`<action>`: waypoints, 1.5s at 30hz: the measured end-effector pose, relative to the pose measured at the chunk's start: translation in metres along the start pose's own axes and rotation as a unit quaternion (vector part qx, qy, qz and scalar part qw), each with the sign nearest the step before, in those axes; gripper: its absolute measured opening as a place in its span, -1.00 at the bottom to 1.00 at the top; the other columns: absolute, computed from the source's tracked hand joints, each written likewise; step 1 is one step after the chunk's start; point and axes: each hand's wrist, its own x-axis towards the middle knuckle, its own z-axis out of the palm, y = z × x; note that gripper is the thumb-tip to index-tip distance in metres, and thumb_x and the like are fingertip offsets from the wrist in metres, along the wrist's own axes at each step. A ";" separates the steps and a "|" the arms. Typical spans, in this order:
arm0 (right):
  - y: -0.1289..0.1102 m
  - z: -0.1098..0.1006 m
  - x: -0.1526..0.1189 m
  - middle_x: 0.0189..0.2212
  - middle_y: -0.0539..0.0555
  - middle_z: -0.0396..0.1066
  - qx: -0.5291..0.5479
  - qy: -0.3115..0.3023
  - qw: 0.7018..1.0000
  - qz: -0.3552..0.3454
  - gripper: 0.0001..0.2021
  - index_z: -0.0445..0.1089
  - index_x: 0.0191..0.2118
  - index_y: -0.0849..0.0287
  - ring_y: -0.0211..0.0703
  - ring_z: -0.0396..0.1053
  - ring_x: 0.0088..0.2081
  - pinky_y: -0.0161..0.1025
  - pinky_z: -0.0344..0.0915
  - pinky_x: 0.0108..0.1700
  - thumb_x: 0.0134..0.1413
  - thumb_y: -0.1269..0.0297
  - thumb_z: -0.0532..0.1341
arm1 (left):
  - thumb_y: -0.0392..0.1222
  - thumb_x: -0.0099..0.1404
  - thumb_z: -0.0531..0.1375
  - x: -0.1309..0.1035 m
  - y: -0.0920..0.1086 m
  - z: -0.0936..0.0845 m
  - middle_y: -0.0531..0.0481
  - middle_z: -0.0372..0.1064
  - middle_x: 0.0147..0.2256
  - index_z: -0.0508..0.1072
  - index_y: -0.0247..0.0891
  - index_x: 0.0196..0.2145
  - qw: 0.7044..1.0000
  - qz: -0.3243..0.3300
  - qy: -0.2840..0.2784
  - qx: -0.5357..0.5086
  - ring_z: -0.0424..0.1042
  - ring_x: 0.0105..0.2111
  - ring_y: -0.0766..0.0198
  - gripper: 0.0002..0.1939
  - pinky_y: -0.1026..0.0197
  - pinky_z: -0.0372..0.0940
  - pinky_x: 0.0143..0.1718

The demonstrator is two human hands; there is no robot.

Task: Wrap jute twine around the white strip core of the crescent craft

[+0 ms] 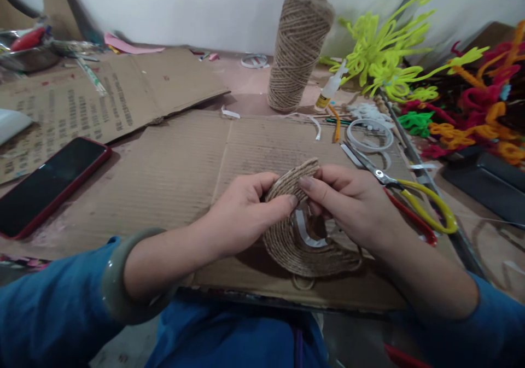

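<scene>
A curved piece wound with rows of brown jute twine [303, 256] is held above the cardboard, with a white strip [305, 228] along its inner edge. My left hand [246, 206] grips its left side, thumb on top and fingers behind. With thumb and fingers closed, my right hand [348, 198] pinches the upper end of the same piece. A loop of twine [303, 284] hangs below it. Right of my right hand lie scissors [410, 193] with yellow and red handles. What lies under the right fingers is partly hidden.
Flattened cardboard [180, 165] covers the table. Behind it stand a twine spool [301, 51] and a glue bottle [330, 89]. A phone [51, 185] lies left. Tape [369, 134], yellow-green pipe-cleaner flowers [381, 56] and a black tray [488, 185] are on the right.
</scene>
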 end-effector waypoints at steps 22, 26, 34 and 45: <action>0.010 -0.004 0.007 -0.69 -0.11 0.21 0.020 0.042 0.999 -0.019 -0.75 0.39 -0.38 0.18 -0.39 0.09 -0.67 -0.36 0.02 -0.62 0.10 0.08 0.20 | -0.10 0.07 0.33 0.004 0.000 -0.002 0.07 0.40 -0.50 0.46 -0.31 -0.42 1.000 -0.021 -0.007 0.008 0.33 -0.52 0.39 -0.78 0.33 0.22 -0.48; 0.009 0.000 0.004 -0.69 -0.10 0.22 0.002 0.032 0.999 -0.030 -0.78 0.39 -0.39 0.20 -0.39 0.12 -0.65 -0.37 0.05 -0.60 0.10 0.13 0.19 | -0.12 0.06 0.33 0.003 0.001 -0.001 0.12 0.30 -0.59 0.41 -0.32 -0.51 0.997 -0.032 0.018 0.071 0.24 -0.59 0.43 -0.78 0.37 0.11 -0.56; 0.009 0.000 0.004 -0.69 -0.11 0.22 -0.006 0.036 0.999 -0.027 -0.76 0.39 -0.40 0.19 -0.40 0.11 -0.67 -0.37 0.06 -0.61 0.11 0.11 0.19 | -0.03 0.11 0.29 0.003 0.000 -0.002 0.05 0.35 -0.54 0.42 -0.33 -0.47 0.998 -0.027 -0.008 0.060 0.28 -0.55 0.38 -0.72 0.33 0.15 -0.53; 0.009 -0.001 0.007 -0.70 -0.10 0.23 0.012 0.049 0.999 -0.020 -0.76 0.36 -0.44 0.19 -0.41 0.10 -0.67 -0.39 0.00 -0.64 0.09 0.12 0.20 | 0.03 0.15 0.25 0.006 -0.004 -0.003 0.05 0.36 -0.54 0.45 -0.34 -0.47 1.000 0.008 -0.017 0.023 0.28 -0.54 0.40 -0.67 0.33 0.18 -0.49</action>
